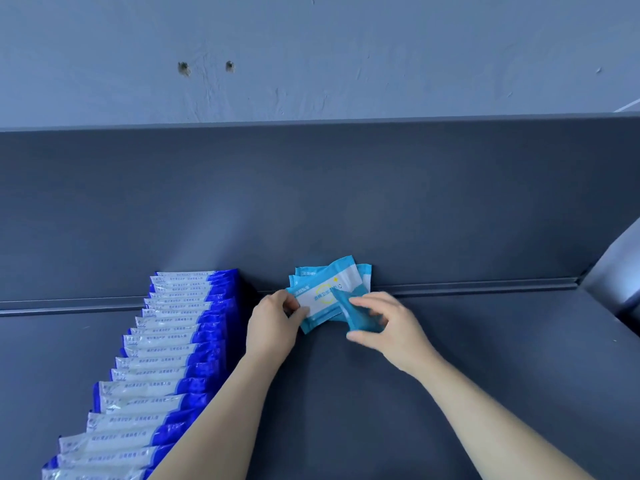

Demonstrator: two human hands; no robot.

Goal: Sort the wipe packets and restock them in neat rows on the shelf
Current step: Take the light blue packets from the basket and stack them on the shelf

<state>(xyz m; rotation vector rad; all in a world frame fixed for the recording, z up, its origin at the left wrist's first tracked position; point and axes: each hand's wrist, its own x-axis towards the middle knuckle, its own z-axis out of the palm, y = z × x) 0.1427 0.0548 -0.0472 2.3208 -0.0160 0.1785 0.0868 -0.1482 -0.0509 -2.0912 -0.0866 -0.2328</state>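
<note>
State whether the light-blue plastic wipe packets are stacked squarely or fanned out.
Fanned out: the light-blue plastic wipe packets overlap at differing angles, with their corners showing separately.

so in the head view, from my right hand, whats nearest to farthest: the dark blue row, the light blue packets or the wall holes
1. light blue packets: against the right hand, just left of it
2. dark blue row: left side of the shelf
3. wall holes: up behind the shelf, farthest

Glossy plastic-film wipe packets, dark blue and white [166, 344], line a matt, smooth grey shelf [450, 358]; light blue packets [329, 292] show a duller sheen, below a rough, pitted painted wall [311, 57].
</note>
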